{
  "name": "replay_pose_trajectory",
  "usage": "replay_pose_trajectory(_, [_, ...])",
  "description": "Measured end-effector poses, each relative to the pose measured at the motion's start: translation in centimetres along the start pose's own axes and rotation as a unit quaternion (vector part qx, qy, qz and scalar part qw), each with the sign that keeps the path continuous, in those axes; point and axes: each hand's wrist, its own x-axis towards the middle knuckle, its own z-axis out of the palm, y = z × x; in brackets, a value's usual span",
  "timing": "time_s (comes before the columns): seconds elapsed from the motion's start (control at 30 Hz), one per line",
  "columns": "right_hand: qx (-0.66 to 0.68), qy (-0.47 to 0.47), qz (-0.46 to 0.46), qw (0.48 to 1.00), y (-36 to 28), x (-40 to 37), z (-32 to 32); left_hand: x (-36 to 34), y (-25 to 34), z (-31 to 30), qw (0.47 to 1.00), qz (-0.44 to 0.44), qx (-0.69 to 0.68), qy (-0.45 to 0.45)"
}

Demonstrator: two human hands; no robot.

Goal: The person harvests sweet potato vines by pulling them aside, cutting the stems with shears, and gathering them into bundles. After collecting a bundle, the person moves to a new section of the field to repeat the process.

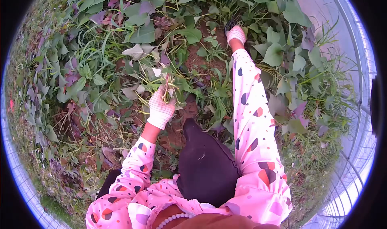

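Observation:
My left hand (162,108), in a white ribbed glove, is closed around a small bunch of cut-looking green stems (168,88) with a few pale leaves, just above the ground ahead of my knee. Farther out on the right, my right hand (236,34), gloved the same way, reaches in among the vines. Its fingers are closed on a dark, loop-shaped object (230,26) that looks like a black handle; the rest of it is hidden by leaves. Broad green leaves (274,53) of creeping vines surround this hand.
Dense vines with green and purple leaves (96,17) mixed with grass cover the ground. Reddish-brown soil (198,61) shows between the two hands. My dark-clothed knee (207,156) is bent in front. Along the right runs a pale sheet wall with a curved metal frame (351,23).

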Motion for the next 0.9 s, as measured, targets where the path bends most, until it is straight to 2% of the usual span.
replay_pose_trajectory(0.07, [0.058, 0.007, -0.01, 0.998, -0.4, -1.5, -0.2, 0.2, 0.2, -0.2, 0.999, 0.025, 0.022, 0.009])
replay_pose_trajectory(0.13, [0.128, -0.004, -0.153, 0.98, 0.0, -4.4, 0.7, 0.4, 1.4, -0.7, 0.983, 0.125, 0.132, 0.012])
replay_pose_trajectory(0.17, [0.191, -0.082, -0.182, 0.961, -0.4, -8.2, -0.5, 0.9, 2.2, -0.8, 0.984, 0.125, 0.13, 0.013])
replay_pose_trajectory(0.2, [0.329, -0.161, -0.185, 0.912, -0.7, -13.0, -1.3, 1.3, 3.4, -1.1, 0.963, 0.205, 0.175, -0.001])
replay_pose_trajectory(0.23, [0.382, -0.301, -0.113, 0.866, -1.4, -17.7, -3.8, 1.6, 4.6, -1.3, 0.934, 0.283, 0.219, -0.016])
replay_pose_trajectory(0.3, [0.417, -0.415, -0.143, 0.796, -0.4, -23.7, -3.4, 2.3, 6.8, -1.0, 0.92, 0.308, 0.236, -0.049])
replay_pose_trajectory(0.37, [0.463, -0.486, -0.158, 0.724, 0.4, -27.7, -3.7, 2.7, 7.6, -0.6, 0.871, 0.373, 0.304, -0.099])
replay_pose_trajectory(0.43, [0.531, -0.513, -0.056, 0.672, 1.0, -29.6, -2.9, 2.2, 7.0, -0.4, 0.887, 0.353, 0.274, -0.12])
replay_pose_trajectory(0.57, [0.431, -0.575, -0.031, 0.695, 1.6, -28.7, -5.8, 1.2, 4.3, -1.7, 0.858, 0.392, 0.309, -0.118])
replay_pose_trajectory(0.6, [0.4, -0.527, -0.044, 0.749, 2.0, -28.6, -5.6, 0.4, 3.2, -1.7, 0.888, 0.377, 0.262, -0.035])
replay_pose_trajectory(0.63, [0.425, -0.519, -0.004, 0.741, 2.9, -27.6, -6.2, -0.1, 2.6, -2.1, 0.907, 0.361, 0.213, 0.05])
replay_pose_trajectory(0.67, [0.425, -0.445, -0.035, 0.788, 4.2, -25.8, -5.5, -0.8, 2.3, -3.3, 0.933, 0.307, 0.165, 0.087])
replay_pose_trajectory(0.7, [0.438, -0.341, -0.043, 0.831, 6.0, -23.9, -5.3, -1.4, 1.7, -5.3, 0.984, 0.154, 0.069, 0.05])
replay_pose_trajectory(0.73, [0.478, -0.156, -0.063, 0.862, 7.2, -22.8, -5.9, -1.7, 2.4, -6.2, 0.982, 0.118, 0.016, 0.144])
replay_pose_trajectory(0.77, [0.391, 0.077, -0.148, 0.905, 11.0, -19.0, -4.0, -2.0, 3.7, -7.2, 0.968, 0.079, -0.037, 0.235])
replay_pose_trajectory(0.8, [0.348, 0.176, -0.136, 0.911, 16.0, -14.9, -3.0, -2.0, 4.7, -8.9, 0.941, 0.071, 0.05, 0.326])
replay_pose_trajectory(0.83, [0.263, 0.29, -0.135, 0.91, 21.3, -12.0, -1.3, -1.9, 6.5, -10.1, 0.934, 0.07, -0.026, 0.35])
replay_pose_trajectory(0.9, [0.417, 0.219, 0.049, 0.881, 26.0, -10.8, -2.8, -1.4, 6.9, -12.4, 0.865, 0.077, -0.112, 0.484])
